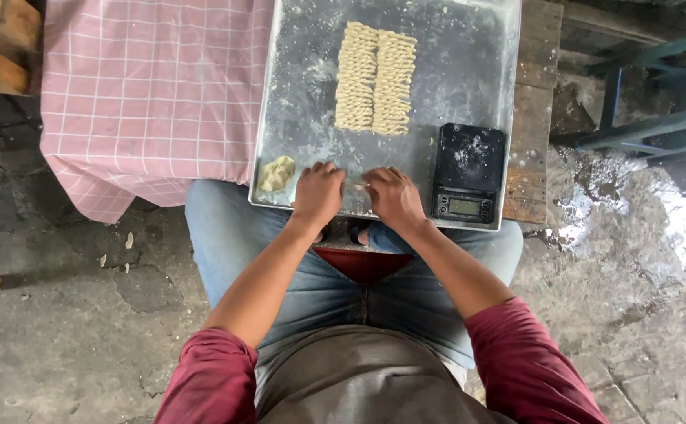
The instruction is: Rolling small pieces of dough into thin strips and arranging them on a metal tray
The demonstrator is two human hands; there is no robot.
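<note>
Now: dough strand [356, 186] being rolled on floured tray [304, 102] | left hand [317, 192], right hand [394, 195] fingers pressed flat on strand | next: even pressure likely needed | twisted rows [375, 77] laid beyond.

A thin pale strip of dough [356, 187] lies flat on the floured metal tray, spanning the small gap between both hands' fingertips, its ends hidden under the palms.
</note>
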